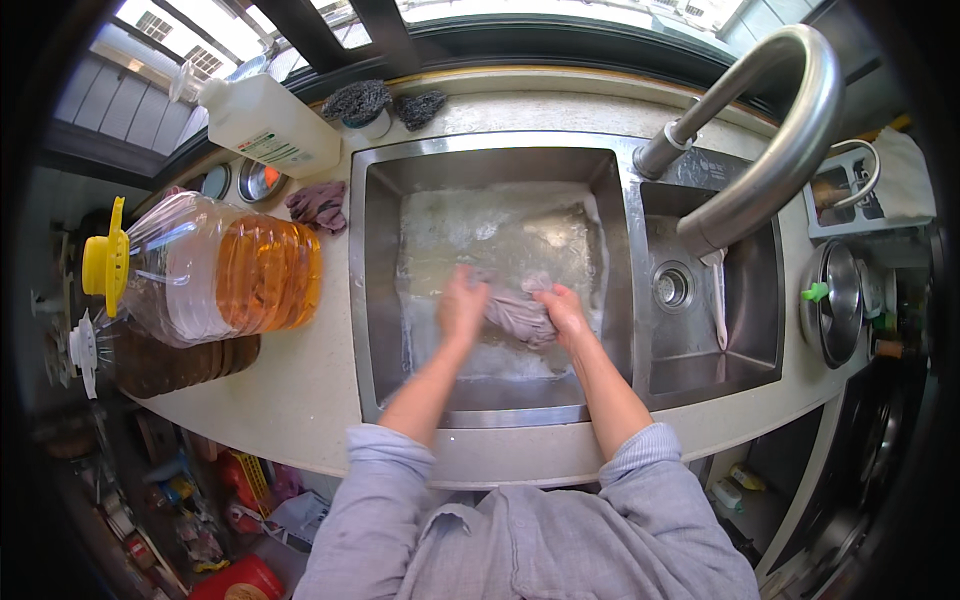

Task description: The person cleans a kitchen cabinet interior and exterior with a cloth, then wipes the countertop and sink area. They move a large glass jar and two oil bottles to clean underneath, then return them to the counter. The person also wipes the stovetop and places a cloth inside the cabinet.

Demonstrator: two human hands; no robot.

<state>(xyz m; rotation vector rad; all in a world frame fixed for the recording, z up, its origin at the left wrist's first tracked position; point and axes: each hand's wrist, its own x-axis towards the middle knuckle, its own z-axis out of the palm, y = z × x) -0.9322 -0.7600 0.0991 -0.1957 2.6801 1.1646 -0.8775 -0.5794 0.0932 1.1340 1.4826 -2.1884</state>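
A wet, greyish-pink cloth is bunched between my hands above the soapy water in the large stainless steel sink basin. My right hand grips its right end, with a fold sticking up past the thumb. At the other end, my left hand is blurred by motion and closed around the cloth's left part. Foam floats along the edges of the water.
To the right, a smaller basin holds a white long-handled utensil under the arched faucet. Large oil bottles, a white plastic jug and a crumpled dark cloth stand or lie left. Steel-wool scourers sit behind.
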